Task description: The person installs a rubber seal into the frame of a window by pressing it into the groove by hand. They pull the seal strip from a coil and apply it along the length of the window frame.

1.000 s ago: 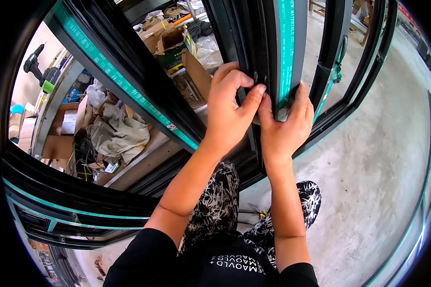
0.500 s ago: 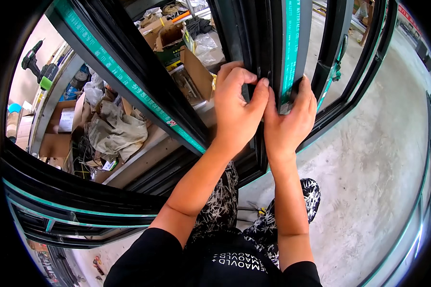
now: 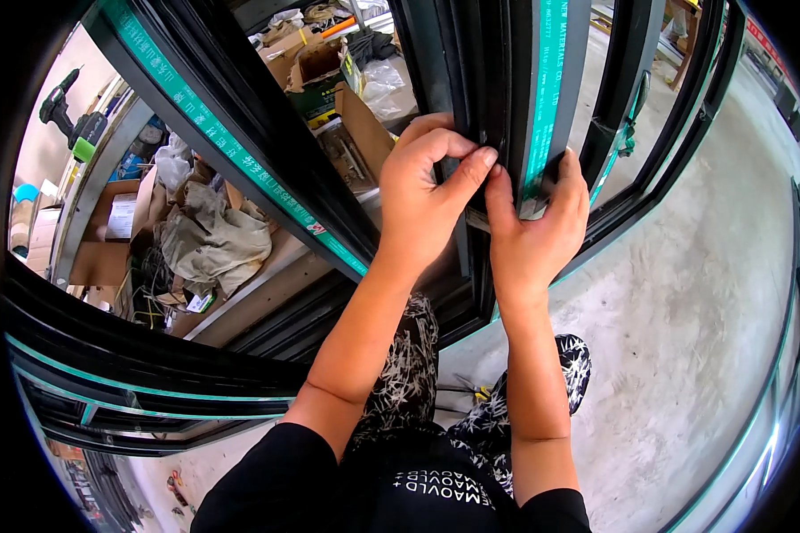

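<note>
Left hand [image 3: 422,200] and right hand [image 3: 533,226] pinch the black frame bar [image 3: 498,80]; cardboard boxes [image 3: 316,67] far left, bare concrete floor [image 3: 684,311] right.

Upright black frame bar [image 3: 507,98] bears green-striped film.

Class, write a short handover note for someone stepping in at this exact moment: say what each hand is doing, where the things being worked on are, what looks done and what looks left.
Left hand: fingers curled, thumb pressing into the groove of the black frame upright.
Right hand: gripping the same upright from its right side, index finger up beside the left thumb, by the teal protective tape.
Frame stands over the concrete floor; cardboard boxes and a cordless drill lie behind it.
Done: cannot tell how much is seated in the groove.
Left: probably pressing onward along the groove.
</note>
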A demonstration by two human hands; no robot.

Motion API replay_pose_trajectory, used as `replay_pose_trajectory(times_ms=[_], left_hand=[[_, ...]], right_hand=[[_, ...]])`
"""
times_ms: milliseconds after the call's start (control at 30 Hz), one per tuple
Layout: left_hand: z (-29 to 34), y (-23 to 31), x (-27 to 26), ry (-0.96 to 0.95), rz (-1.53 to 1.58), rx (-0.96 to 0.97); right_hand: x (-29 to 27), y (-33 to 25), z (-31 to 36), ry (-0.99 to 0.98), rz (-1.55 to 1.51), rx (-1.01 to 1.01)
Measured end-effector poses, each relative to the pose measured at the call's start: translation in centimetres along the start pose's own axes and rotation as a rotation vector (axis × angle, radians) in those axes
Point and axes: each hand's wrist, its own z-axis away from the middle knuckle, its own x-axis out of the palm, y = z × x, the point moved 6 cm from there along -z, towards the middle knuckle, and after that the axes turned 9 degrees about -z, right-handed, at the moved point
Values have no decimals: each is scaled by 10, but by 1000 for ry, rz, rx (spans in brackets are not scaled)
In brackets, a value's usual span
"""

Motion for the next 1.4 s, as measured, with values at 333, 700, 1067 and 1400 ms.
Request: replay_pose_trajectory(times_ms=[333, 700, 1067, 1400], left_hand=[[-1, 3, -2, 41, -32, -12], [5, 8, 2, 22, -41, 72], [20, 6, 7, 116, -44, 99], [40, -10, 13, 126, -65, 81]], right_hand=[[2, -3, 0, -10, -25, -14], [-2, -10, -5, 4, 79, -58], [-4, -22, -25, -52, 5, 19], [2, -16, -13, -90, 135, -53]])
